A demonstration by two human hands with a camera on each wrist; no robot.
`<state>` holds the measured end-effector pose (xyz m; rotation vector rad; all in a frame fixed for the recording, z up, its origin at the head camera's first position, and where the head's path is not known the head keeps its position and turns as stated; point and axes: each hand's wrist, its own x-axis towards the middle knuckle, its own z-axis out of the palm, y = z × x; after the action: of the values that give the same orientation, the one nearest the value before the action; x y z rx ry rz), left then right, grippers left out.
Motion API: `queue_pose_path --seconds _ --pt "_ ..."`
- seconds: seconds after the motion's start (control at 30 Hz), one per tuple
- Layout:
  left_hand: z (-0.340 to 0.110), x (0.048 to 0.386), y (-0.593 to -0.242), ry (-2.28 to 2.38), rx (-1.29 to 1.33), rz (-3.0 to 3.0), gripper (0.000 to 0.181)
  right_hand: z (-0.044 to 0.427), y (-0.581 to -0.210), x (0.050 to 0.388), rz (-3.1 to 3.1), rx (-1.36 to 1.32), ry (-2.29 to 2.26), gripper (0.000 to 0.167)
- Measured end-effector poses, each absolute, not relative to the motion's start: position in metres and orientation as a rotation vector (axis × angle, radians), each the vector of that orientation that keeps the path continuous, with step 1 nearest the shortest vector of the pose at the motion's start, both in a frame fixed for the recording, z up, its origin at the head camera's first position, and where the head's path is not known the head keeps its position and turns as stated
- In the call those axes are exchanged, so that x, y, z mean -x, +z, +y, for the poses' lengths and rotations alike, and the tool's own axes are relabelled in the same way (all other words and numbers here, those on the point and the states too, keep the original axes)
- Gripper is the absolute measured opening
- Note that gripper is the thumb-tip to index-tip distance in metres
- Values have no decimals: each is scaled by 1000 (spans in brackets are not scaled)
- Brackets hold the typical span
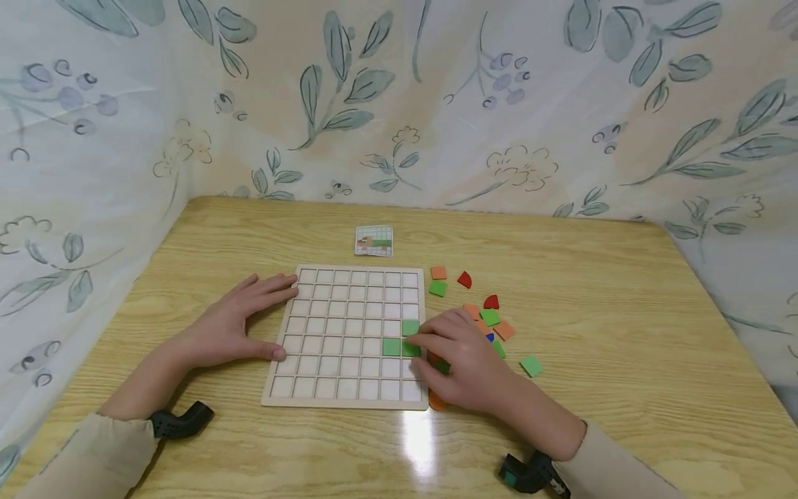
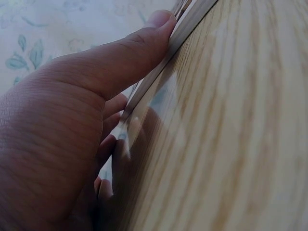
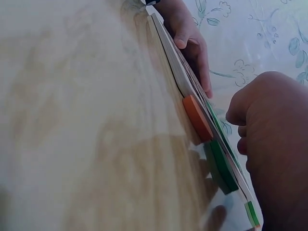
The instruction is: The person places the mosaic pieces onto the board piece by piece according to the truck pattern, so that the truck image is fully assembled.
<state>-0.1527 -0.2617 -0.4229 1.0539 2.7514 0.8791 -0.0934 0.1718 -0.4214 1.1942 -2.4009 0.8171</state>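
A wooden grid board (image 1: 339, 407) with square cells lies on the table. Three green square tiles sit in its cells at the right: an upper tile (image 1: 410, 327), a left tile (image 1: 391, 347) and a right tile (image 1: 411, 348). My left hand (image 1: 231, 324) rests against the board's left edge, fingers spread and thumb on the frame, as the left wrist view shows too. At the right edge my right hand (image 1: 461, 357) is bent over the board, a fingertip at the right green tile, which it partly covers. No piece shows between its thumb and fingers.
A small picture card (image 1: 374, 241) lies behind the board. To the right are loose pieces: orange squares (image 1: 439, 272), green squares (image 1: 531, 366), red quarter-circles (image 1: 491, 302) and a blue piece (image 1: 490, 337). An orange piece (image 3: 197, 119) and a green piece (image 3: 221, 166) lie beside the board's edge.
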Motion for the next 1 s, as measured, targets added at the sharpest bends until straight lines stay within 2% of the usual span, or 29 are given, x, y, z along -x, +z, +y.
queue_pose_path --seconds 0.53,1.0 --pt "-263 151 -414 884 -1074 2744 100 207 -422 73 -2418 -1156 821 22" --pt "-260 151 -407 885 -1052 2725 100 215 -419 66 -2422 -1188 787 20"
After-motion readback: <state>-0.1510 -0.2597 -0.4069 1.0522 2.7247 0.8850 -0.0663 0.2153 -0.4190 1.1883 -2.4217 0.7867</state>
